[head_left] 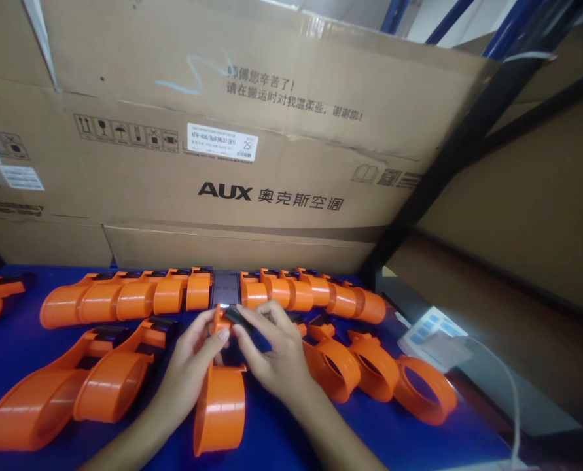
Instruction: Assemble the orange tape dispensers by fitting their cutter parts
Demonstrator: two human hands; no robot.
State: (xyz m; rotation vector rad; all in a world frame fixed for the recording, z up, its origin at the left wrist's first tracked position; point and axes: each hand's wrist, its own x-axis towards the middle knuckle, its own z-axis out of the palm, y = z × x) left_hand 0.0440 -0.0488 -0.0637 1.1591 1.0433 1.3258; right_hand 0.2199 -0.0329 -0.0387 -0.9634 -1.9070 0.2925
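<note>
In the middle of the head view, my left hand (197, 347) grips the narrow head of an orange plastic tape dispenser (221, 409), whose round body hangs down toward me. A toothed metal edge shows at the top of this head. My right hand (274, 347) pinches a small black plastic piece (239, 318) between thumb and fingers, right against the dispenser's head. Whether the black piece is joined to the dispenser, I cannot tell. Behind my fingers, a dark flat block (226, 290) stands among a row of orange dispensers.
Several orange dispensers (134, 299) line the back of the blue table surface (139, 445). More lie at front left (109, 386) and front right (333, 366). A large cardboard panel (148, 190) rises behind. Right of the table are a dark metal post (448, 157) and a white cable (510, 379).
</note>
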